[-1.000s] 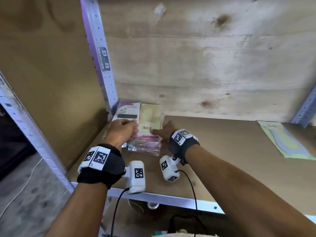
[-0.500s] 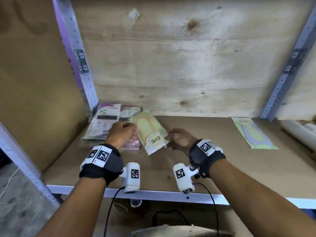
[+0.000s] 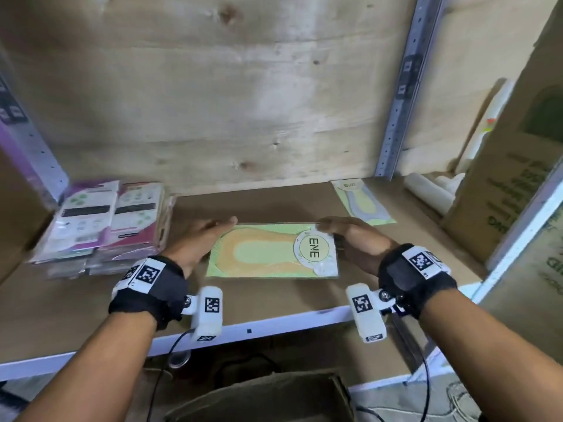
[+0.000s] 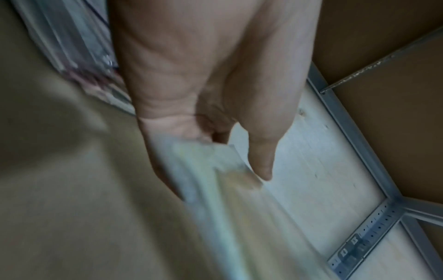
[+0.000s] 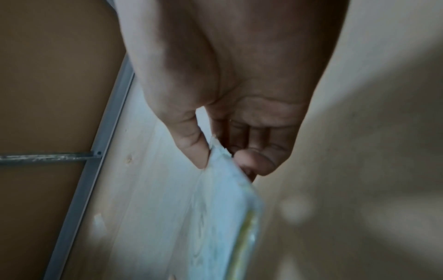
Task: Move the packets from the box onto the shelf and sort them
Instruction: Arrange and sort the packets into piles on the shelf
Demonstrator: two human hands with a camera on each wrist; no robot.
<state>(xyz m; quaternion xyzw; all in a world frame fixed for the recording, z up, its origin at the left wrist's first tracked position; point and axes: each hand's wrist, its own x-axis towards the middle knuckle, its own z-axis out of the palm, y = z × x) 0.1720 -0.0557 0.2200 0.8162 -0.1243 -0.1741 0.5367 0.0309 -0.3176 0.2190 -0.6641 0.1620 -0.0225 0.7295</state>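
Carrying the green insole packet (image 3: 268,251) level between both hands, I have it just above the shelf board (image 3: 274,303), mid-shelf. Nearest me, below the shelf's front rail, sits the open cardboard box (image 3: 259,397) the packets come from. My left hand (image 3: 195,242) cups the packet's left end, thumb on top and fingers beneath, as the left wrist view shows through blur. My right hand (image 3: 353,239) pinches the right end by the round ENE label, thumb against fingers, clear in the right wrist view.

To do this step well, I judge the packet belongs with its twin: the matching green packet (image 3: 362,202) lies farther back and to the right, well apart from the pink and purple packet stacks (image 3: 100,226) at the left. I would keep it flat, slide it rightward and back, turn it to the same heading, then square its edges on top. Letting go with one end still raised could skew it.
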